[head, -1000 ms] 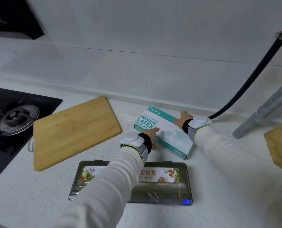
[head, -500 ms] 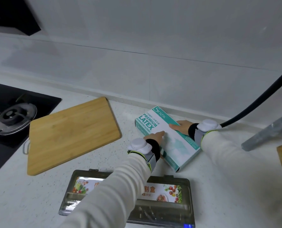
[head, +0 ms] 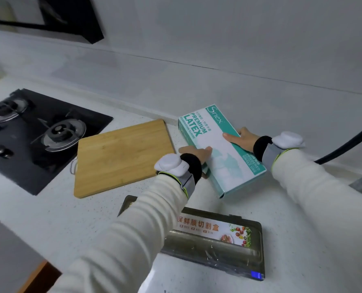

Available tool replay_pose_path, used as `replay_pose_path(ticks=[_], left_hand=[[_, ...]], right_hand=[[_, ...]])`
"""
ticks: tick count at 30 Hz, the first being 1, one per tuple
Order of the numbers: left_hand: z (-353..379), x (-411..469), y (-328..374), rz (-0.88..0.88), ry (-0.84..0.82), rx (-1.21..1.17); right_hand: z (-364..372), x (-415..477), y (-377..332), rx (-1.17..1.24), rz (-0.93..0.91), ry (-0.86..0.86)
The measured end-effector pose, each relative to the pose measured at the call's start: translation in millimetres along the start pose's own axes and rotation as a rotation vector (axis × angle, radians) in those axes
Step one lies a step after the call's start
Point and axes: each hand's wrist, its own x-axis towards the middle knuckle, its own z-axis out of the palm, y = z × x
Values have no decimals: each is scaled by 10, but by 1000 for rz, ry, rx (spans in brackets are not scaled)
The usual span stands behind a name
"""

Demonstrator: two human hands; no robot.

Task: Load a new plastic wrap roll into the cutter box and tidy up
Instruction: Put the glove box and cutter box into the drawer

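Both hands (head: 197, 152) (head: 242, 138) grip a box (head: 222, 151) printed "PREMIUM LATEX".

Matt wooden cutting board (head: 123, 157), glossy cardboard glove box (head: 220, 149), clear shiny plastic cutter box (head: 216, 248), speckled smooth countertop (head: 70, 212)

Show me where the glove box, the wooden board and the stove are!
glove box (head: 212, 142): head view, on the white middle of its top face.
wooden board (head: 120, 157): head view, on the middle of its flat top.
stove (head: 59, 134): head view, on the nearer round burner.
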Motion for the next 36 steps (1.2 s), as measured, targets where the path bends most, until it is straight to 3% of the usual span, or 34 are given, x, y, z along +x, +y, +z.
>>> replay_pose_path(ticks=[3, 10, 13, 17, 19, 30, 36], left_hand=[[-244, -115, 29, 15, -61, -174], [-1168, -650, -414, 130, 66, -273], [-1532, -825, -665, 218, 178, -321], [-2093, -1230, -1085, 165, 298, -393], [-2374, -1425, -1383, 110, 322, -401], [-3247, -1917, -3246, -82, 467, -217], [-3260, -1916, -4003, -213, 399, -366]], right_hand=[[-7, -126, -300, -11, -55, -18], [585, -821, -1224, -53, -368, -250], [903, -1116, -1506, -48, -418, -311], [1470, -1552, -1835, -142, -479, -269], [1819, -1806, -1937, -92, -427, -366], [3734, -2618, -1794, -230, -527, -559], [4478, -2679, -1364, -235, -446, -586]])
